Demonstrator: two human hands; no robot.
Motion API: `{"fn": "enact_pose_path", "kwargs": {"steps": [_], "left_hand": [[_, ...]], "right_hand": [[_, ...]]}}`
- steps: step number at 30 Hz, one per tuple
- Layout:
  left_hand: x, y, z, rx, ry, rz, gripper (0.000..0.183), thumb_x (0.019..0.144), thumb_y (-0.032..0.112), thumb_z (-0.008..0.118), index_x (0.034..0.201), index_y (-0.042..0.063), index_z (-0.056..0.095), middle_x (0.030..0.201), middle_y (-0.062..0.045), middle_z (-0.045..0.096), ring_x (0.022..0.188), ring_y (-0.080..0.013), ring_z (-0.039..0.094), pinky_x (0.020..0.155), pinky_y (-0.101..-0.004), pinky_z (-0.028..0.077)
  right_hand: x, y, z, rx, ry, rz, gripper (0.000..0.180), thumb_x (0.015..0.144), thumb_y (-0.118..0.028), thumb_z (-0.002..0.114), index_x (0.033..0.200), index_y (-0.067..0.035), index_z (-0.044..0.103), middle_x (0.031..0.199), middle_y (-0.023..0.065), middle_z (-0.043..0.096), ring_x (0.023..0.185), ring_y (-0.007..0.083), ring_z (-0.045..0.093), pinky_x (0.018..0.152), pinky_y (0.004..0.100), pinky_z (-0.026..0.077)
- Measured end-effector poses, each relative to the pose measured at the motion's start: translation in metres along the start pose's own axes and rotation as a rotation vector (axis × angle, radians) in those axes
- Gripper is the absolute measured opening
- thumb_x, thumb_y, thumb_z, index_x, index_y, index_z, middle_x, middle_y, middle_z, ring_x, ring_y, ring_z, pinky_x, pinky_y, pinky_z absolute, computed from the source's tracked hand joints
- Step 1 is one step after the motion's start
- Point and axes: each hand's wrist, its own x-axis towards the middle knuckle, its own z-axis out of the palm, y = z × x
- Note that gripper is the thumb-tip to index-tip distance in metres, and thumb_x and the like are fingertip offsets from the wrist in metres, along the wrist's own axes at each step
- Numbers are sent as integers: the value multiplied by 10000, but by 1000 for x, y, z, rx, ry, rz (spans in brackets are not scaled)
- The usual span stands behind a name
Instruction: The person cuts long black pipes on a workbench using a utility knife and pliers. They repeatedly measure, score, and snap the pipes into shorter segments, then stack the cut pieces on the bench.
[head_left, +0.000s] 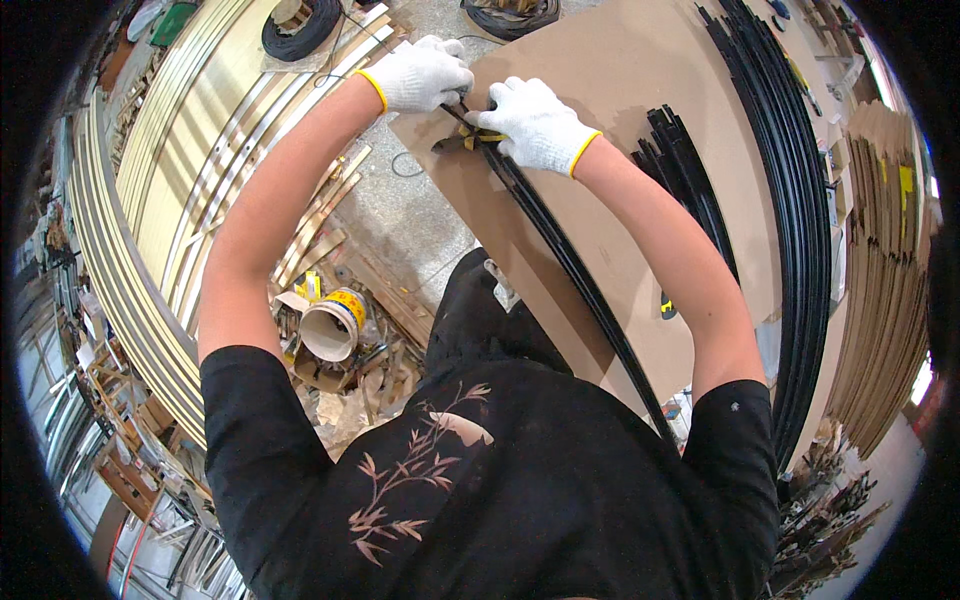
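Note:
Both my hands wear white knit gloves with yellow cuffs. A bundle of long black strips (571, 262) runs from between my hands over a brown board (637, 60) towards my body. My left hand (421, 75) curls closed at the far end of the bundle; what lies inside its fingers is hidden. My right hand (534, 124) rests on the bundle just below that end, thumb and fingers around it. Beside its fingers, a dark tool with yellow parts (466, 141) lies across the strips.
Black strips in a short bundle (686, 180) and a long bundle (795, 225) lie to the right. Pale strips (142, 277) and a coil of black strap (301, 30) are at the left. A bucket (330, 330) stands among scraps below. A yellow-black tool (667, 306) lies on the board.

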Motion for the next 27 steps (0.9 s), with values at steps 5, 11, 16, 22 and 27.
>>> {"fn": "enact_pose_path", "kwargs": {"steps": [5,11,16,22,27], "left_hand": [[10,-20,-18,-367,-241,-270,354,975,431,742,1004,83,800,921,-128,779,940,-305,746,908,-455,573],[16,-87,-20,-510,-269,-625,620,934,632,739,996,21,826,777,-81,710,716,-182,652,704,-390,541],[1,-142,-9,-71,0,-683,551,1050,590,654,1276,107,796,1106,-167,816,1003,-303,787,900,-462,607],[-14,52,3,-484,940,-549,193,1057,191,764,1143,22,802,952,-150,800,871,-212,768,813,-361,601],[-11,224,24,-593,674,-203,339,874,250,890,1147,111,745,1132,-106,783,1076,-362,744,954,-498,562]], "right_hand": [[0,-3,4,22,19,18,516,918,-165,744,1427,-246,778,1174,109,662,1145,310,636,933,443,520],[-3,-4,4,35,29,43,532,913,-145,741,1434,-247,768,1162,107,662,1135,311,634,915,437,510],[-3,-2,3,68,55,13,527,903,-142,763,1422,-230,761,1171,93,670,1149,309,647,924,445,519],[-8,14,3,20,22,60,608,871,-190,844,1455,-180,672,1248,100,676,1207,317,659,978,462,543],[-13,17,7,16,127,8,477,896,-199,822,1362,-197,722,1241,86,676,1181,313,669,967,473,555]]}}
